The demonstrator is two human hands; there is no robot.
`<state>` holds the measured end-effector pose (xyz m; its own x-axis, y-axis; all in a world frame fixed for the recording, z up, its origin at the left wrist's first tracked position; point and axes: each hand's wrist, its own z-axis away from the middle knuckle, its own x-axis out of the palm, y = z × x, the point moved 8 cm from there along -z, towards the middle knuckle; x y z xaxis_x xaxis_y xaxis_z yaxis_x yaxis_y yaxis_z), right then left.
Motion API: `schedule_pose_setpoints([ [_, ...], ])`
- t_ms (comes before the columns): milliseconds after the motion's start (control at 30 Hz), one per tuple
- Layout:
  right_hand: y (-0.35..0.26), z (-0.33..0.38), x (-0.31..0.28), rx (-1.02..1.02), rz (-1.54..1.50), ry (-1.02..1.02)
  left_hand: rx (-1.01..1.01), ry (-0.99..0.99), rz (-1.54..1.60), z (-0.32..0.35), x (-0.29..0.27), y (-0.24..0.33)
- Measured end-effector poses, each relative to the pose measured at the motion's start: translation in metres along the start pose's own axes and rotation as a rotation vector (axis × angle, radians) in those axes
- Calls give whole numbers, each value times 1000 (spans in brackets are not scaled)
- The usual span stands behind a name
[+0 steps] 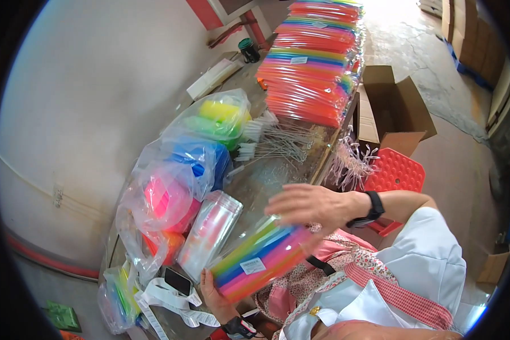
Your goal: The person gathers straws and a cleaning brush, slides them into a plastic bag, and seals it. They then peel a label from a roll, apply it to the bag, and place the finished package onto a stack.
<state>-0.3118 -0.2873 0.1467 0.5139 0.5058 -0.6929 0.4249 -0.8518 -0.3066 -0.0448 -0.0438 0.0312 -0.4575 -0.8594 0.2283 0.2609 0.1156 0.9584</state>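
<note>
- the fingers (288,198) of the right hand (311,205) are spread and nearly flat, laid over the top end of a pack (260,262); they press on it rather than wrap round it.
- the left hand (216,299) is under the pack's lower end, fingers curled up around its underside; only part of that hand shows, so how tight the hold is can't be told.
- the pack is a clear plastic bag of long thin coloured pieces, laid side by side in bands: green, yellow, blue, purple, pink, orange. a small white label (253,265) sits on its face.
- its long axis runs on a slant, from lower left by the left hand to upper right under the right hand; the upper end is tilted up.
- it is held in the air above the table's (266,175) near edge, in front of the person's chest.
- just left of it lies a clear bag (209,233) of pale pieces, touching or nearly so.
- further left are bags of pink (167,203), blue (201,158) and yellow-green (221,116) pieces.
- a tall stack (314,59) of like packs stands at the table's far end, with white brushes (269,139) lying between it and the bags.
- a phone (177,280) lies near the left hand.
- a red stool (395,173) and open box (394,105) stand to the right.
</note>
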Motion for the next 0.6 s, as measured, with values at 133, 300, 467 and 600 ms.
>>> schedule_pose_setpoints([
  [133, -35, 7, -32, -86, 65, -182, -47, -152, -23, -19, 69, 15],
  [300, -34, 20, -60, -46, 406, -263, -96, -309, 138, -46, 137, 11],
  [467, -1, 27, -126, -47, 671, -16, -113, -452, 229, -17, 208, 32],
  [600, 49, 33, -207, 59, 1058, 148, -194, -638, 221, -25, 203, 8],
])
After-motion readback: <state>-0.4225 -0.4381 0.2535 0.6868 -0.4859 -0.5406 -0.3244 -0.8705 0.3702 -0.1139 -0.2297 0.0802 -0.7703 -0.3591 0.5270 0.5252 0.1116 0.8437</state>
